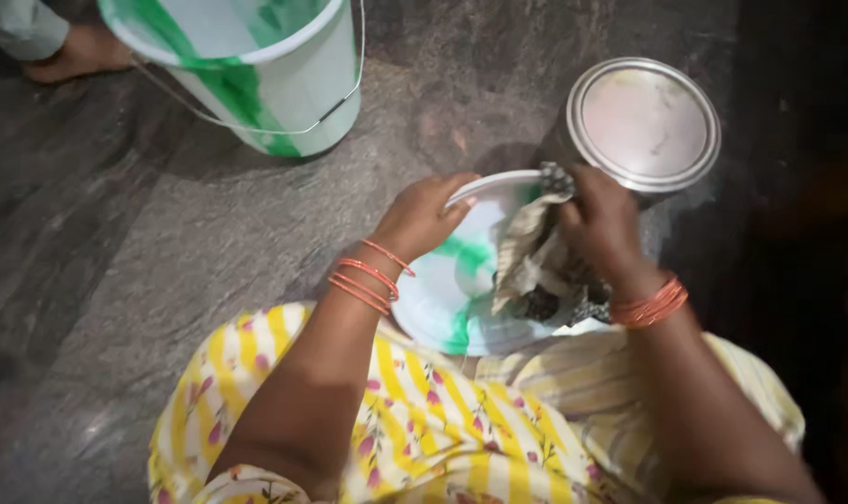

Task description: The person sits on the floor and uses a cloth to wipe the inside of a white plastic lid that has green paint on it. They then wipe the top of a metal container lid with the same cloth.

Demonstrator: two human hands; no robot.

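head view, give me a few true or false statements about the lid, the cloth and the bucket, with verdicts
1. The left hand grips the rim of the white and green lid. True.
2. The right hand is empty. False: it holds a crumpled cloth against the lid.
3. The white and green bucket stands on the stone floor beyond the hands. True.
4. The round metal tin lies open. False: a shiny metal cover closes its top.
5. The bucket stands on the person's lap. False: it stands apart on the floor, and the lid is held over the lap.
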